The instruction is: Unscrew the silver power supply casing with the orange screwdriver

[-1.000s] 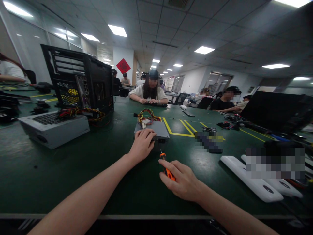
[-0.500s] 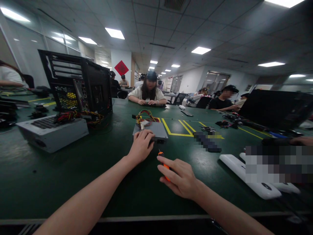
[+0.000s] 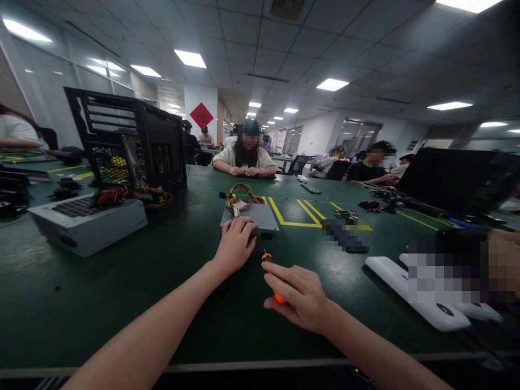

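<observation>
A flat grey computer power supply [image 3: 264, 215] lies in the middle of the table, a bundle of coloured wires [image 3: 244, 190] with a white connector on top of it. My left hand [image 3: 236, 242] grips its near edge, fingers over the top and front face. In my right hand [image 3: 298, 295] is a screwdriver [image 3: 267, 257] with an orange and black handle, held between thumb and fingers. Its thin shaft points away from me toward the power supply's near face; I cannot tell whether the tip touches it.
At left stand a larger grey power supply [image 3: 89, 225] and an open black computer case [image 3: 134, 141]. To the right are a dark blurred object [image 3: 345, 236], white devices [image 3: 418, 295], loose tools [image 3: 345, 215] and a black monitor [image 3: 459, 179]. A person [image 3: 246, 154] sits opposite.
My right fingers have shifted slightly around the screwdriver handle, and its orange end shows differently. My left hand stays on the power supply. At the far right, another person's hand reaches further into view.
</observation>
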The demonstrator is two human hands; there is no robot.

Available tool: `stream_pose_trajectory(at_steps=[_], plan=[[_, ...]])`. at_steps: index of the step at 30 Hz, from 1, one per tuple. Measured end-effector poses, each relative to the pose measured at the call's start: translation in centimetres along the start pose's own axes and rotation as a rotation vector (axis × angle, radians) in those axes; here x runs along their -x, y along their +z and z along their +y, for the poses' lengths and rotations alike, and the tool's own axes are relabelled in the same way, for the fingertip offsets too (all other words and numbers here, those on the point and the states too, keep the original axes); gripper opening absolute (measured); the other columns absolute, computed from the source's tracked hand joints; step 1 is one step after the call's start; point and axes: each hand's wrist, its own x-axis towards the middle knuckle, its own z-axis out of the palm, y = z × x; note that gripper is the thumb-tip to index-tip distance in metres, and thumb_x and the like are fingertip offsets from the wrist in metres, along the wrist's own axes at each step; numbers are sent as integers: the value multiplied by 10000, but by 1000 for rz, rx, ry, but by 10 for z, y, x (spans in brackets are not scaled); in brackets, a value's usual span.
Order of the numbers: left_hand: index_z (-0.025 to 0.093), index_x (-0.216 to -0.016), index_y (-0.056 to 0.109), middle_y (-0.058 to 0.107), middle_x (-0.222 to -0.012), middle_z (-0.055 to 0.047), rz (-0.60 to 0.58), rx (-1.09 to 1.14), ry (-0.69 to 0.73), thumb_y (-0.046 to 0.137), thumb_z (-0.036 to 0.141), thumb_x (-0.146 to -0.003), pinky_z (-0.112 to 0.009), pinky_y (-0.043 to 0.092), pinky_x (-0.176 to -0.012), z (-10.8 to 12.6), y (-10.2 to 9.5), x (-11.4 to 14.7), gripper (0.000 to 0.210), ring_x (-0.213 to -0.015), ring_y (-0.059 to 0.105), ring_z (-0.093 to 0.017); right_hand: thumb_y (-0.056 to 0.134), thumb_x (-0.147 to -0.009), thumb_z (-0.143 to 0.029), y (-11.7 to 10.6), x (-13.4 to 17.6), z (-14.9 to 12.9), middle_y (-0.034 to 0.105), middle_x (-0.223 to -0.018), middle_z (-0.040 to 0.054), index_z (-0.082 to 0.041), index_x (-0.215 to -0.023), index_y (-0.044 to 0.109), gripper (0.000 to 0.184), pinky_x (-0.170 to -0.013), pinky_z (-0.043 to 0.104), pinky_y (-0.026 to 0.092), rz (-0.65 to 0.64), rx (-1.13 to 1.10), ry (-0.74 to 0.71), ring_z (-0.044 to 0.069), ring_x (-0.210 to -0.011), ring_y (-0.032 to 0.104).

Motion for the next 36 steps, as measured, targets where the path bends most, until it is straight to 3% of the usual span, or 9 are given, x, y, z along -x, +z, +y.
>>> stream_pose_trajectory(at_steps=[4, 8, 14, 20, 25, 27, 31, 36], plan=[[199, -989, 519, 523, -1074, -63, 13, -29, -30, 501, 193, -780, -390, 293, -859, 4, 1, -2, 210, -1012, 462, -222, 542, -816, -361, 2, 3, 1, 624, -1024, 138, -166, -1053, 423, 329, -655, 248, 519, 97, -128, 87, 161, -870, 629], [198, -972, 517, 523, -1060, -62, 18, -50, -38, 499, 204, -783, -390, 296, -853, 6, 2, -2, 189, -1006, 463, -224, 468, -849, -323, 0, 1, 1, 593, -1042, 150, -157, -1040, 429, 256, -672, 258, 519, 5, -139, 90, 176, -927, 604], [208, -969, 514, 529, -1047, -51, 26, -68, -60, 494, 206, -788, -377, 300, -849, 7, 3, -2, 182, -999, 466, -215, 483, -848, -296, 3, -2, 0, 604, -983, 142, -163, -945, 512, 167, -571, 252, 497, 18, -6, -67, 140, -671, 605], [211, -959, 514, 530, -1047, -52, 35, -69, -56, 498, 210, -786, -376, 301, -854, 6, 4, -3, 173, -995, 468, -214, 394, -863, -274, 5, -1, -3, 551, -1076, 194, -116, -1053, 476, 261, -655, 270, 508, -43, -55, -55, 206, -920, 584], [208, -958, 509, 526, -1045, -49, 41, -66, -53, 507, 210, -780, -371, 304, -853, 7, 3, -3, 178, -997, 468, -211, 479, -836, -420, 8, -6, -3, 626, -885, 144, -144, -909, 486, 285, -552, 268, 497, 96, 110, -60, 166, -664, 607], [210, -962, 509, 524, -1044, -48, 39, -64, -53, 507, 213, -779, -370, 305, -852, 7, 4, -2, 182, -996, 468, -211, 488, -835, -404, 8, -6, -2, 628, -870, 140, -152, -878, 477, 256, -533, 258, 488, 121, 135, -56, 155, -633, 599], [208, -970, 510, 518, -1050, -56, 38, -73, -65, 504, 218, -781, -379, 301, -864, 6, 5, -3, 190, -1001, 464, -217, 465, -857, -261, 7, -3, -1, 602, -973, 146, -172, -956, 478, 133, -580, 237, 491, 62, 85, -51, 139, -706, 608], [209, -970, 510, 515, -1047, -56, 23, -67, -64, 491, 217, -785, -383, 296, -869, 6, 4, -3, 185, -1003, 462, -218, 445, -850, -225, 9, 0, -3, 570, -1049, 182, -181, -1052, 459, 208, -615, 266, 504, -118, 42, -109, 168, -803, 612]])
